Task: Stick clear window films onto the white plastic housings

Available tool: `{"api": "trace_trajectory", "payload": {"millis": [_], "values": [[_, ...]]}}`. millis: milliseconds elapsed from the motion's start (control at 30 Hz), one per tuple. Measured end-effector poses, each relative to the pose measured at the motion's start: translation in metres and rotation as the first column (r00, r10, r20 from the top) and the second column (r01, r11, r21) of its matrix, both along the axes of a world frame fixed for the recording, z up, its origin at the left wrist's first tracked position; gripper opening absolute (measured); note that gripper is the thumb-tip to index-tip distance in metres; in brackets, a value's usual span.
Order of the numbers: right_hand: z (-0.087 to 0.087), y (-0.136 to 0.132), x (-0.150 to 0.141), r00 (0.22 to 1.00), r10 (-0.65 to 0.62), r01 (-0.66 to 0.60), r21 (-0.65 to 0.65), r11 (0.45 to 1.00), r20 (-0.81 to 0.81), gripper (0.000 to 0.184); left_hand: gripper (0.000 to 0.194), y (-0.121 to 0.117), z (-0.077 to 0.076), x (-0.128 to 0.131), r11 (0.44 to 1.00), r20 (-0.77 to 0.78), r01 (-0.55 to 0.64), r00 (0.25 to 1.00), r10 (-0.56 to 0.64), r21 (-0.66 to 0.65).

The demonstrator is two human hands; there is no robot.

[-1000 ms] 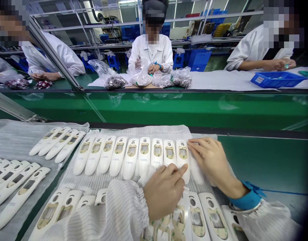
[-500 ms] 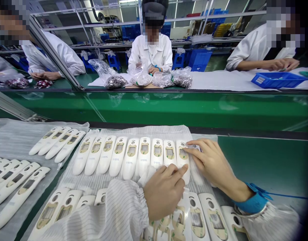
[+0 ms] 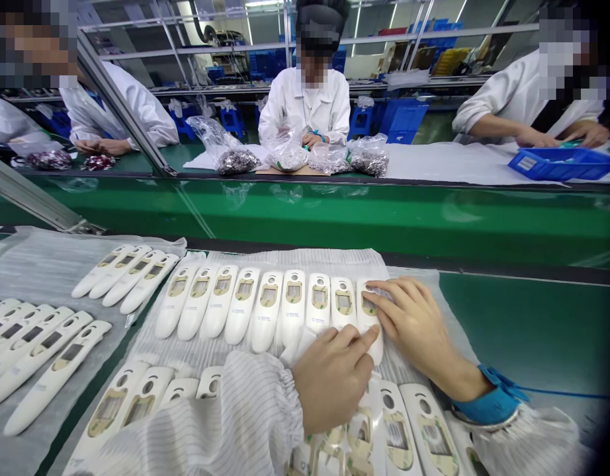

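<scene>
Both hands are on the white plastic housing (image 3: 366,316) at the right end of a row; it is long, with a round hole and a tan-framed window near its top. My left hand (image 3: 335,377) reaches across from below, its other fingers curled and its index fingertip on the housing's lower part. At the right, my right hand (image 3: 418,324) is bent over the upper part, fingertips at the window and thumb side by the edge. Whether a small piece lies under those fingertips is hidden. Beneath my left hand lies a clear sheet with tan adhesive frames (image 3: 360,430).
Similar housings (image 3: 268,311) lie on white foam sheeting (image 3: 186,360), with more on another foam sheet (image 3: 17,258) at the left. A green belt (image 3: 315,215) runs behind. Across it, people in white coats work near bags of small parts (image 3: 235,160) and a blue tray (image 3: 563,165).
The view has shifted slightly, so the scene sits a little further right. Both hands stay on the same housing, nearly unchanged. The co-worker at the right has moved their hands toward the blue tray.
</scene>
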State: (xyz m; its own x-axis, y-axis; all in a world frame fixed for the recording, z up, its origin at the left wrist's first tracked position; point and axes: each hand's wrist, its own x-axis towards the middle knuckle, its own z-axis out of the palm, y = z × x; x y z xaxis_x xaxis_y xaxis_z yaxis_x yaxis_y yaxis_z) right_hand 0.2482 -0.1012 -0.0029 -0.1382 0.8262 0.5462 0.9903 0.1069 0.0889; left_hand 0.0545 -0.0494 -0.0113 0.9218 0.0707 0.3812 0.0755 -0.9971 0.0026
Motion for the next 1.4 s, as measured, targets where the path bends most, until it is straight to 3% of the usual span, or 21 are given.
{"api": "trace_trajectory", "payload": {"millis": [167,367,767,1067,1233,1400], "values": [[0.005,-0.004,0.002,0.997,-0.005,0.000,0.071,0.997,0.071,0.020,0.015,0.001,0.000,0.000,1.000,0.032,0.000,0.999,0.001,-0.009],[0.008,-0.007,0.009,0.988,-0.042,0.037,0.036,0.999,0.149,0.017,0.016,0.002,-0.002,0.000,1.000,0.056,0.003,0.998,-0.002,-0.013],[0.003,-0.023,0.005,0.991,0.040,-0.046,-0.044,0.998,-0.131,0.022,0.021,0.003,-0.004,0.001,1.000,0.064,0.004,0.998,-0.005,0.010],[-0.003,-0.021,0.013,0.912,0.106,-0.170,-0.130,0.977,-0.396,0.029,0.022,0.004,-0.002,0.001,1.000,0.073,0.018,0.997,-0.017,-0.013],[-0.009,-0.015,0.019,0.941,0.142,-0.211,-0.205,0.956,-0.307,0.038,0.022,0.005,-0.002,0.000,1.000,0.063,0.016,0.998,-0.016,-0.004],[-0.007,-0.013,0.015,0.957,0.172,-0.211,-0.151,0.966,-0.235,0.037,0.021,0.007,-0.002,-0.001,1.000,0.015,0.026,1.000,-0.026,0.017]]}}
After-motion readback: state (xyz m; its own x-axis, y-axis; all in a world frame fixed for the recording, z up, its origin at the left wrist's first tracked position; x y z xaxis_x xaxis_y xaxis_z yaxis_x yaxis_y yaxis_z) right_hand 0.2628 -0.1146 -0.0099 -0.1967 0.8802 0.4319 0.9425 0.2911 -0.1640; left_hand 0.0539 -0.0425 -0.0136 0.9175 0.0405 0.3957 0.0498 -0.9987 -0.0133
